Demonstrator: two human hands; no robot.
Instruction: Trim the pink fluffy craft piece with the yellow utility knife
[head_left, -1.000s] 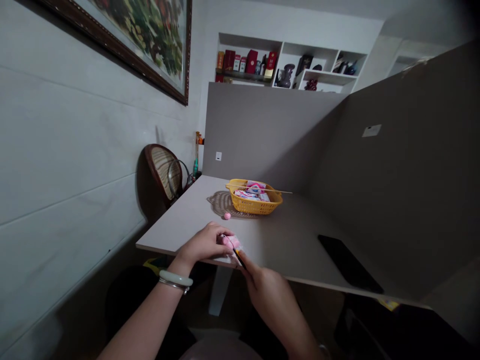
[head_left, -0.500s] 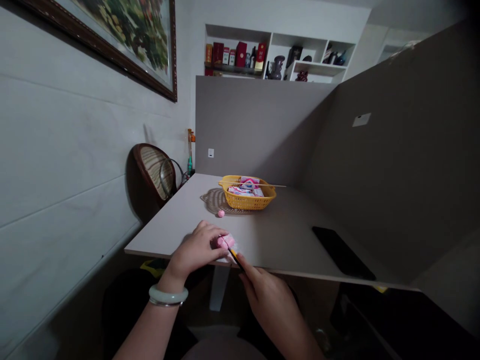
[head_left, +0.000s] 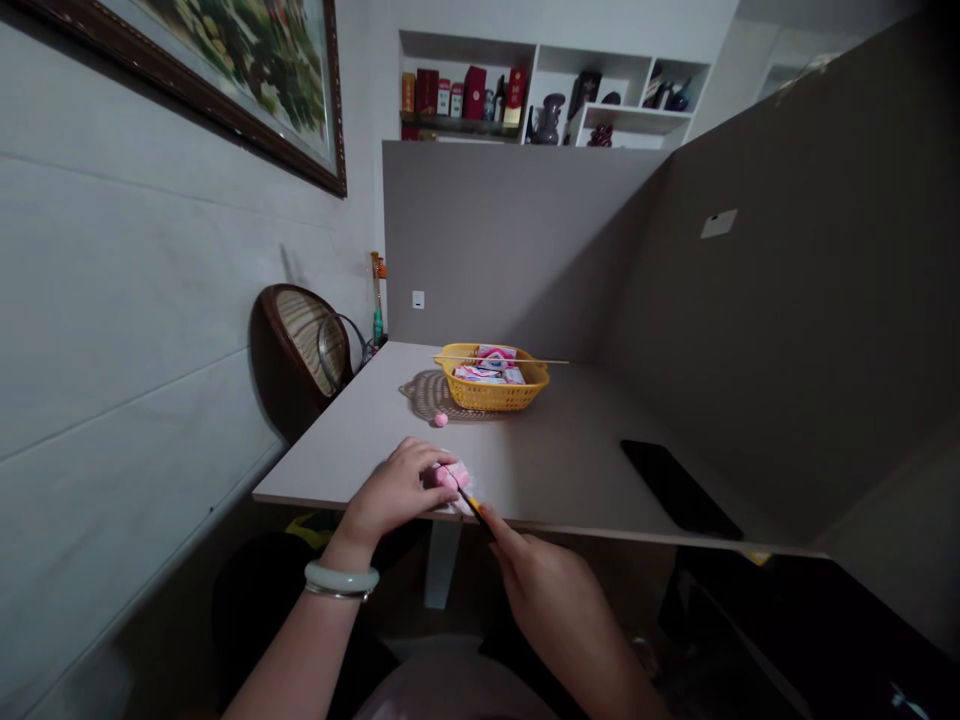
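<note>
left hand (head_left: 395,487), pink block (head_left: 448,478) held between thumb and fingers, right hand (head_left: 551,585) gripping black-yellow tool (head_left: 474,506) against it

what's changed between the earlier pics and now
Mostly the viewpoint: the scene has slid left and slightly up in the picture. Nothing was visibly taken up or let go. The left hand still holds the pink block, the right hand the black-and-yellow tool. The pink ball, yellow basket and black slab stayed put.
</note>
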